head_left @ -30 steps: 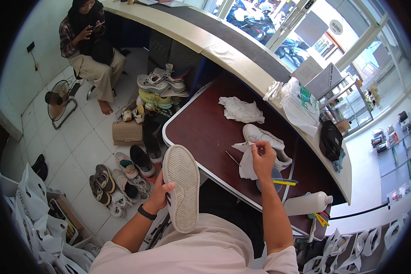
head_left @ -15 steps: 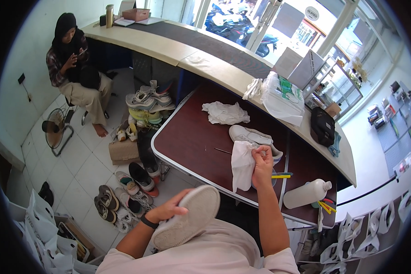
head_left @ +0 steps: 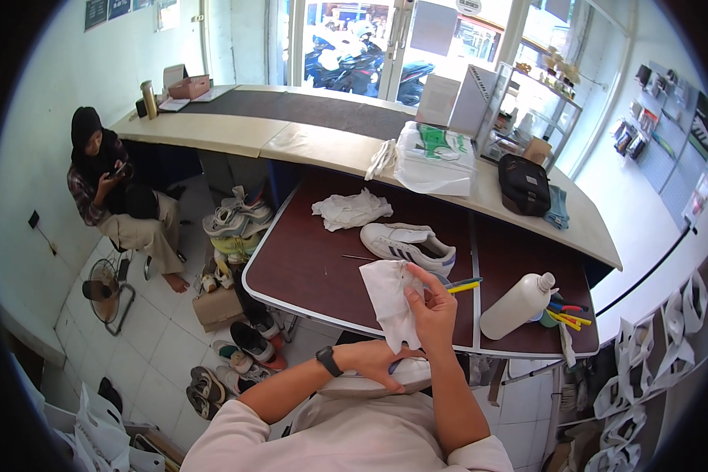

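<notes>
Close to my body, my left hand [head_left: 376, 365] is closed over a white sneaker [head_left: 414, 371], whose sole edge faces me; part of the shoe is hidden by the hand and sleeve. Above it, my right hand [head_left: 434, 313] pinches a white cloth [head_left: 387, 303] that hangs down from thumb and fingers. The mate, a white sneaker with dark stripes [head_left: 409, 248], lies on the dark red table [head_left: 291, 256] just beyond the cloth. Beside it rests a thin dark stick [head_left: 357, 257]. A crumpled white cloth [head_left: 352, 211] is farther back.
A white bottle [head_left: 518, 305] and a cup of yellow-handled tools [head_left: 558, 315] stand at the table's right. A long counter [head_left: 307, 143] runs behind, holding a plastic bag and black pouch. Shoes [head_left: 244, 346] crowd the floor at left; a seated person [head_left: 126, 189] holds a phone.
The left hand has turned the sneaker from sole-out to lying low near my body and brought it rightward. The right hand with the cloth has shifted slightly left and down. The view has tilted up.
</notes>
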Motion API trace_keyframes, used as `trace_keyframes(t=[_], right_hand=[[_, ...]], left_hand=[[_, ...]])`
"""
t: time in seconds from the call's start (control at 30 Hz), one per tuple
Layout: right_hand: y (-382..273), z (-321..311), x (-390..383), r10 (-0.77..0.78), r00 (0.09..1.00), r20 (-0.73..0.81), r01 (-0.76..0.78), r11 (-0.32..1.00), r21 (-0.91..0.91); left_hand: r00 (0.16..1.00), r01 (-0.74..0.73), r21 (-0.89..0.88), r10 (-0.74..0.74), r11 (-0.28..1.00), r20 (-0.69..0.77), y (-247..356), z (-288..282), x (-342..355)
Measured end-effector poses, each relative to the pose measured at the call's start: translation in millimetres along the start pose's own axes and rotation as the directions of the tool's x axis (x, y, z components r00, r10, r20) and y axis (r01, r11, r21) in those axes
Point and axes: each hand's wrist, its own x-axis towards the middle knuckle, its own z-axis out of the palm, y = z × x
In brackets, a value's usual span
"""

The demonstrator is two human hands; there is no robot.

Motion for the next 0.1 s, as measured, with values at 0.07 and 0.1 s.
trace_keyframes(t=[0.07,0.1], right_hand=[[-0.4,-4.0,-7.4,-0.18,0.984,-0.017,0.178,0.981,-0.072],[-1.8,-6.8,-9.0,-0.186,0.982,-0.028,0.184,0.981,-0.066]], left_hand=[[0.971,-0.231,0.258,0.24,0.938,-0.002,10.6,-0.2,12.1],[0.976,-0.208,0.305,0.215,0.929,0.008,15.2,0.5,15.6]])
